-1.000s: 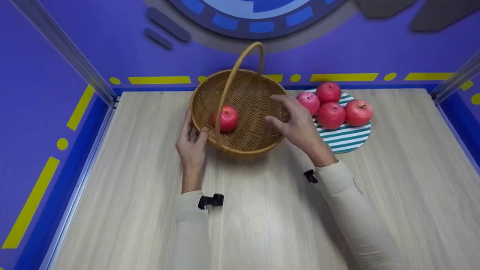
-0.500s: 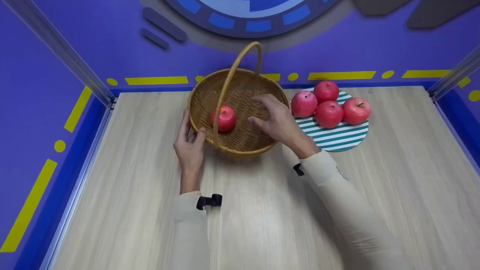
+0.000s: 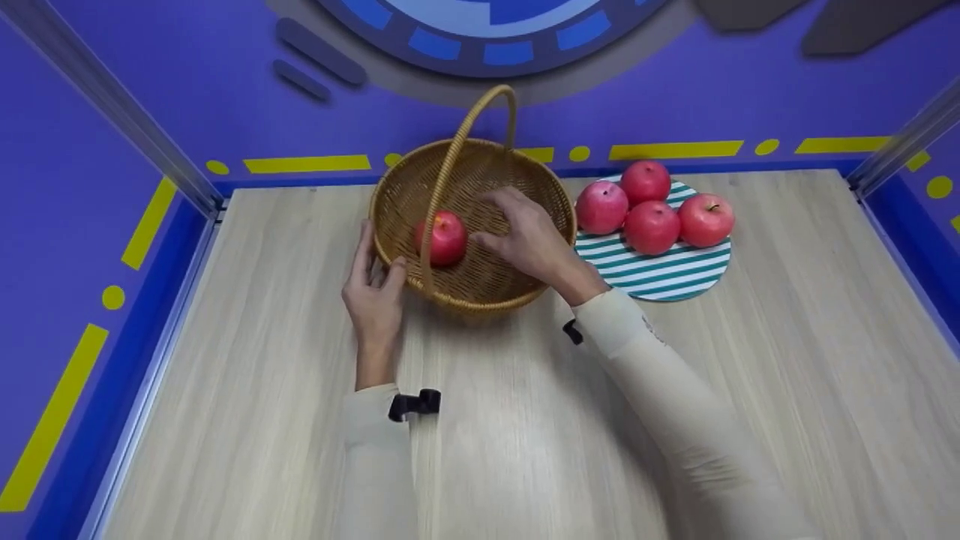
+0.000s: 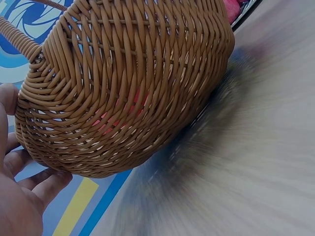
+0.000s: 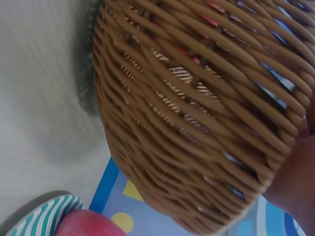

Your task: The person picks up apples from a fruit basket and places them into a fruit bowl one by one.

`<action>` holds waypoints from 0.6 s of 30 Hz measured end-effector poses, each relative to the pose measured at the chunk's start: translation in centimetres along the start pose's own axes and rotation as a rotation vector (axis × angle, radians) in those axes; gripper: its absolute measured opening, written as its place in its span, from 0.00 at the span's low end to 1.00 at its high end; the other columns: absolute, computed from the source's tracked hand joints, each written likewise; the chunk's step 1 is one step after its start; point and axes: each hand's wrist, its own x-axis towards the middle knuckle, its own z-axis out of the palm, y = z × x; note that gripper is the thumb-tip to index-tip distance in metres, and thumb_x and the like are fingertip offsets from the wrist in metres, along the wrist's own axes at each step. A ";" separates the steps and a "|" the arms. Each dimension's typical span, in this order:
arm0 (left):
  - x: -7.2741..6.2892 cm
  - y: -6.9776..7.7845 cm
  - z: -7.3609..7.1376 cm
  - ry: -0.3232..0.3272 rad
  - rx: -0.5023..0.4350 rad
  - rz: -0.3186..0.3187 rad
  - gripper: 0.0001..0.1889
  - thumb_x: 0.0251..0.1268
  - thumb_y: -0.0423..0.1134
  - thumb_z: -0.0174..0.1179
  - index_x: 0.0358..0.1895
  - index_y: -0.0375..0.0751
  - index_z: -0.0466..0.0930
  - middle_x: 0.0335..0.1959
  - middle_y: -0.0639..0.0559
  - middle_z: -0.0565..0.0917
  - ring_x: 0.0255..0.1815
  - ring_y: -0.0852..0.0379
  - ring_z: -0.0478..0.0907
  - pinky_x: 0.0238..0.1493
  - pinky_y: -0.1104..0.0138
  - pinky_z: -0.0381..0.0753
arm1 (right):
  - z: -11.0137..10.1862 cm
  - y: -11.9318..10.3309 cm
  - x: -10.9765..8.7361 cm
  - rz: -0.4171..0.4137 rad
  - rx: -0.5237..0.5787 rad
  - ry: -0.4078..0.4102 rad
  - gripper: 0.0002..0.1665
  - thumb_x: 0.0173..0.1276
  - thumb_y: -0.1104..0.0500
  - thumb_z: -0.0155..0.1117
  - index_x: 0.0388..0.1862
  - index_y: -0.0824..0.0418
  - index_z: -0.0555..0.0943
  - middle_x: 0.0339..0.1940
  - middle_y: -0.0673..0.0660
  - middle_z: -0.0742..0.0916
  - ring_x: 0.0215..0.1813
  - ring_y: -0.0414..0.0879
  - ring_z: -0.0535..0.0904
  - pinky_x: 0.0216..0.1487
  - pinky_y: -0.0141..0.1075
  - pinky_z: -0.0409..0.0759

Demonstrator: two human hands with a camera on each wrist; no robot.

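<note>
A brown wicker basket (image 3: 484, 304) with a tall arched handle stands toward the back of the table, one red apple (image 3: 451, 238) inside at its left. My left hand (image 3: 375, 300) holds the basket's left side, thumb at the rim and fingers along the outer wall; the left wrist view shows those fingers against the weave (image 4: 123, 83). Inside the basket, just right of the apple, my right hand (image 3: 529, 241) reaches in with fingers spread and nothing between them. From the right wrist, the basket wall (image 5: 197, 113) hides most of that hand.
Right of the basket, a round green-and-white striped mat (image 3: 667, 285) carries several red apples (image 3: 651, 228), close to the basket rim. A blue-purple printed wall (image 3: 247, 97) rises directly behind, and side panels (image 3: 82, 225) flank the wooden table (image 3: 495, 442).
My right hand has moved left, from over the basket's right rim to beside the apple inside. The left hand keeps its hold on the basket. The whole head view has drifted slightly.
</note>
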 end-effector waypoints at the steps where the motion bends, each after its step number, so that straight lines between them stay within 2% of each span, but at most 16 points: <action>1: 0.0 0.0 0.0 0.002 0.000 0.001 0.35 0.70 0.27 0.62 0.81 0.42 0.67 0.81 0.49 0.67 0.78 0.49 0.68 0.74 0.54 0.73 | 0.2 -0.1 0.2 0.005 -0.001 -0.004 0.32 0.72 0.57 0.76 0.71 0.68 0.78 0.66 0.64 0.83 0.70 0.55 0.77 0.73 0.45 0.74; 6: 0.0 -0.1 -0.1 -0.001 0.008 -0.002 0.35 0.71 0.28 0.62 0.81 0.43 0.68 0.82 0.50 0.67 0.78 0.49 0.68 0.73 0.57 0.74 | 0.9 -0.5 0.7 0.025 -0.004 -0.022 0.33 0.72 0.57 0.76 0.72 0.68 0.77 0.67 0.63 0.82 0.70 0.55 0.77 0.73 0.45 0.74; 14: 0.1 -0.1 -0.1 -0.003 -0.019 0.000 0.36 0.70 0.27 0.61 0.81 0.41 0.68 0.81 0.48 0.67 0.78 0.43 0.69 0.70 0.56 0.77 | 1.8 -1.0 1.3 0.003 0.011 -0.023 0.32 0.72 0.58 0.76 0.71 0.66 0.78 0.64 0.62 0.83 0.66 0.55 0.79 0.69 0.44 0.76; 18: 0.1 -0.1 0.0 0.001 -0.025 0.001 0.36 0.70 0.27 0.61 0.81 0.41 0.67 0.81 0.48 0.67 0.77 0.45 0.70 0.70 0.56 0.77 | 2.3 -1.3 1.7 0.011 0.021 -0.032 0.32 0.73 0.58 0.75 0.71 0.67 0.78 0.65 0.63 0.83 0.68 0.55 0.78 0.71 0.43 0.75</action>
